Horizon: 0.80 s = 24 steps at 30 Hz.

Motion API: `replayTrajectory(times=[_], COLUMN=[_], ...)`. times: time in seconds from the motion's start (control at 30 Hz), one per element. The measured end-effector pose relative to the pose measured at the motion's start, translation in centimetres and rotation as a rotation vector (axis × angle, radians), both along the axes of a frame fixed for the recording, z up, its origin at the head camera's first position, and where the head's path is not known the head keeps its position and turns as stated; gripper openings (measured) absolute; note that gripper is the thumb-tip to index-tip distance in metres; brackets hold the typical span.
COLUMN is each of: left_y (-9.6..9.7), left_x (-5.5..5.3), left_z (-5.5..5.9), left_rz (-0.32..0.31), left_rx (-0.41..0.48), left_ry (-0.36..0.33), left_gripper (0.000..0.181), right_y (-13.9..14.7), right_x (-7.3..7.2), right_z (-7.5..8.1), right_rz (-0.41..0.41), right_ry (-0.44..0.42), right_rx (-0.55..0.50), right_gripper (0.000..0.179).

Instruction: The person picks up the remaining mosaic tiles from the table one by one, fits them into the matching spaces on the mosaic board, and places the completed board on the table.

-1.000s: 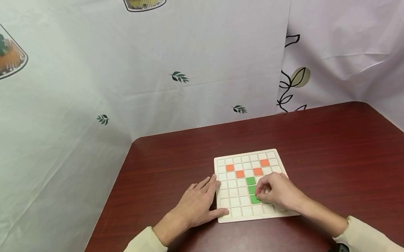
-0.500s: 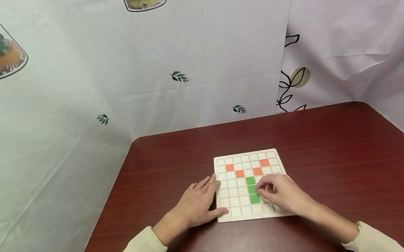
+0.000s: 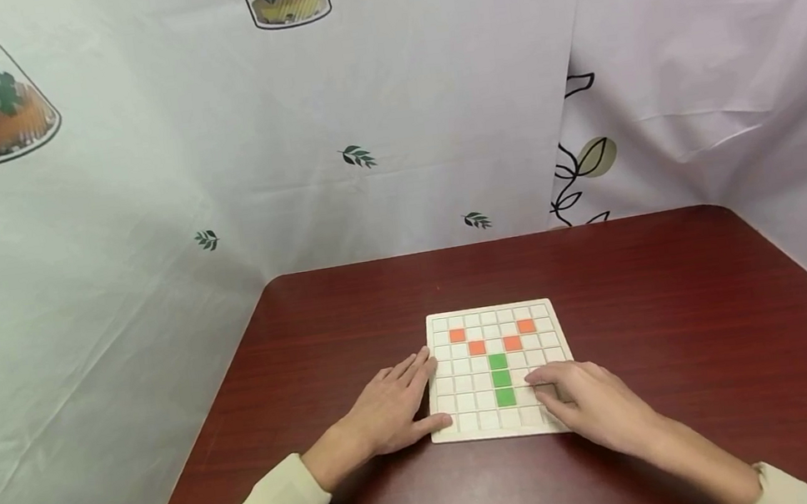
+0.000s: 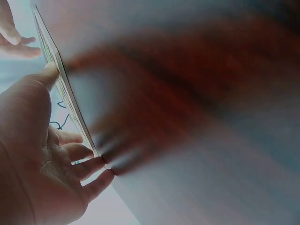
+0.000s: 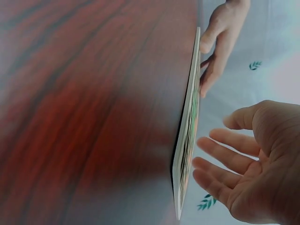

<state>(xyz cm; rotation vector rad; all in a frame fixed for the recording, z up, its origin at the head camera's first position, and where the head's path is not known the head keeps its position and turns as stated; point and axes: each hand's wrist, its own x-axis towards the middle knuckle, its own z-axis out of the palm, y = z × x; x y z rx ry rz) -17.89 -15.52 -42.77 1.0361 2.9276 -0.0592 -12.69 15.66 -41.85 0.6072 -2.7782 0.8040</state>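
Note:
A cream square grid board (image 3: 470,422) lies flat on the table, several orange squares (image 3: 457,335) in its far rows. Three green squares (image 3: 501,379) form a column down its middle. My left hand (image 3: 392,405) rests at the board's left side, fingers straight, fingertips and thumb on the edge; the left wrist view shows the thumb (image 4: 52,70) against the rim. Over the board's near right part hovers my right hand (image 3: 604,408), its fingers loosely bent and apart. From the right wrist view, nothing sits between those relaxed fingers (image 5: 229,154).
The dark red wooden table (image 3: 351,317) extends around the board on all sides. Behind it and along both sides hangs a white cloth (image 3: 390,77) printed with plants and leaves.
My right hand has drawn back to the right from the green column, and its thumb and fingertips have parted. The left hand stays at the board's edge.

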Motion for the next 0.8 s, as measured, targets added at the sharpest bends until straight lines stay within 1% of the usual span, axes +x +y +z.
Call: replayTrajectory(times=[0.2,0.37,0.53,0.7,0.8], left_y=[-0.5,-0.9,-1.2,-1.5,-1.6], left_x=[-0.1,-0.3,-0.6,-1.1,-1.5], left_z=[-0.1,0.0,0.5,0.9,1.0], left_rz=[0.008,0.027,0.061,0.101,0.116], left_rx=[0.004,0.015,0.009,-0.009,-0.015], left_ry=[0.006,0.019,0.025,0.020,0.029], left_gripper=[0.090,0.087,0.086,0.083,0.082], right_y=[1.7,3.5,5.0,6.1,6.7], right_x=[0.0,-0.7,-1.5,-2.0,-2.3], right_z=[0.3,0.1,0.1,0.3,0.5], right_rz=[-0.015,-0.034,-0.056,-0.071,-0.075], right_ry=[0.008,0.023,0.059,0.073,0.066], right_rx=[0.017,0.050,0.106,0.133,0.147], right_gripper=[0.028,0.041,0.053,0.057,0.059])
